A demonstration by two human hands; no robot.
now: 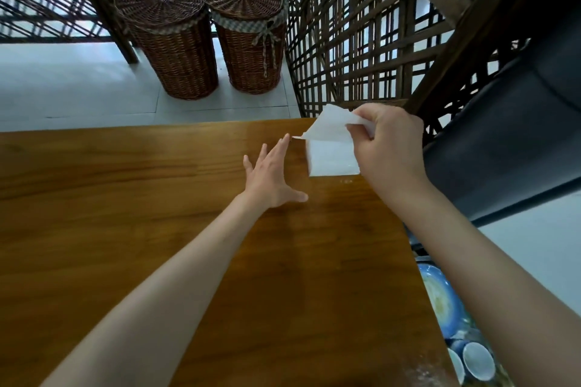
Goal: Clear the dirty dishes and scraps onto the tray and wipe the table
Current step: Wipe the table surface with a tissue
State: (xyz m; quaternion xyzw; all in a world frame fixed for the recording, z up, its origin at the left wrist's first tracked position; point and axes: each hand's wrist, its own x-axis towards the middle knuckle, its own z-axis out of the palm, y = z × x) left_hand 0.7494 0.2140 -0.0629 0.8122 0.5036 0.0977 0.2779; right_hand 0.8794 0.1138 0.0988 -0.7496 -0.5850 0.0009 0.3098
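Both hands work at the tissue pack (330, 160) at 1 o'clock on the wooden table (157, 198): right hand (390, 148) pinches a tissue sheet (330, 124), left hand (272, 176) flat, fingers spread, released; steady the pack, draw slowly; 2 wicker baskets (201, 38) at 11 o'clock; stacked dishes (452, 317) at 5 o'clock.

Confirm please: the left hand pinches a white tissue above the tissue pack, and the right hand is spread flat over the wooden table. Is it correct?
Not quite: the hands are swapped. In the head view the right hand pinches the white tissue above the tissue pack, and the left hand is spread flat over the wooden table.
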